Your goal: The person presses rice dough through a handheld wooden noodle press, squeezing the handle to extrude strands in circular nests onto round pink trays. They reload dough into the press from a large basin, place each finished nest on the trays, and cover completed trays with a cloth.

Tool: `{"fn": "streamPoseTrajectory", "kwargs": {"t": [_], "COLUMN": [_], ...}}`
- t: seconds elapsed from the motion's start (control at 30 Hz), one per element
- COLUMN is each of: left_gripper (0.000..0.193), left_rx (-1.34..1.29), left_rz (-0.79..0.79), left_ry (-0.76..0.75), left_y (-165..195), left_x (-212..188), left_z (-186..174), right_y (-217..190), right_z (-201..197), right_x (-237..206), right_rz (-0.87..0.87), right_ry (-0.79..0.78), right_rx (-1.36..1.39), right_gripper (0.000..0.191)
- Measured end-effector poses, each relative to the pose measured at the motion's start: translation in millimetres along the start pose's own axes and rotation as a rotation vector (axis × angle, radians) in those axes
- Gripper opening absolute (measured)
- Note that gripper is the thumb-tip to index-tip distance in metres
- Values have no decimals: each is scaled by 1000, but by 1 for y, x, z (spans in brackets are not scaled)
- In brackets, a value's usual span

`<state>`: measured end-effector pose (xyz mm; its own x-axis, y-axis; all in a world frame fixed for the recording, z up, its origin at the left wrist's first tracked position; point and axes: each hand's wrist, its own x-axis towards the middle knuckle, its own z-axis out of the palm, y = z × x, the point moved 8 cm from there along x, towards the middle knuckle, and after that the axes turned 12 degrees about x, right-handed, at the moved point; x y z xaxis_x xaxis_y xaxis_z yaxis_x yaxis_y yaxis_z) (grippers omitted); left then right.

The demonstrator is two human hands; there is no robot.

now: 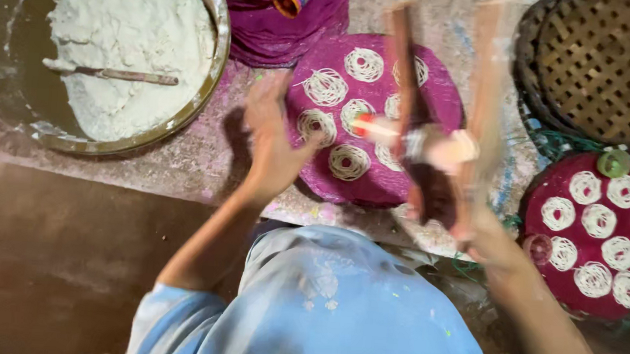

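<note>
My right hand grips a wooden dough press with long handles, held over a round purple mat. Several white spiral noodle coils lie on that mat. My left hand hovers at the mat's left edge with its fingers spread and nothing in it. The press is motion-blurred, so its lower end is hard to make out.
A large metal bowl at the far left holds white dough and a spoon. A stack of purple mats sits behind. A second mat with coils lies at right, below a woven basket.
</note>
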<state>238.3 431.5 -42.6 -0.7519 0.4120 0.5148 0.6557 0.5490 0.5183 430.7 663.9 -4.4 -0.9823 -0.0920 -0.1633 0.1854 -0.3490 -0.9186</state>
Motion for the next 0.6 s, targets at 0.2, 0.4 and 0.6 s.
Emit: {"fn": "streamPoseTrajectory", "kwargs": {"t": [0.2, 0.4, 0.6], "left_gripper": [73, 65, 60], "left_rx": [-521, -506, -224], "left_rz": [-638, -636, -423], "left_ry": [-246, -630, -778], "left_y": [-71, -138, -163], "left_x": [-78, -4, 104], "left_z": [75, 89, 126], "right_y": [-16, -22, 10], "right_z": [-42, -54, -58], "right_x": [-21, -28, -19], "right_rz": [-153, -188, -43], "right_ry": [250, 373, 332], "right_rx": [134, 51, 109], "right_gripper": [115, 112, 116]}}
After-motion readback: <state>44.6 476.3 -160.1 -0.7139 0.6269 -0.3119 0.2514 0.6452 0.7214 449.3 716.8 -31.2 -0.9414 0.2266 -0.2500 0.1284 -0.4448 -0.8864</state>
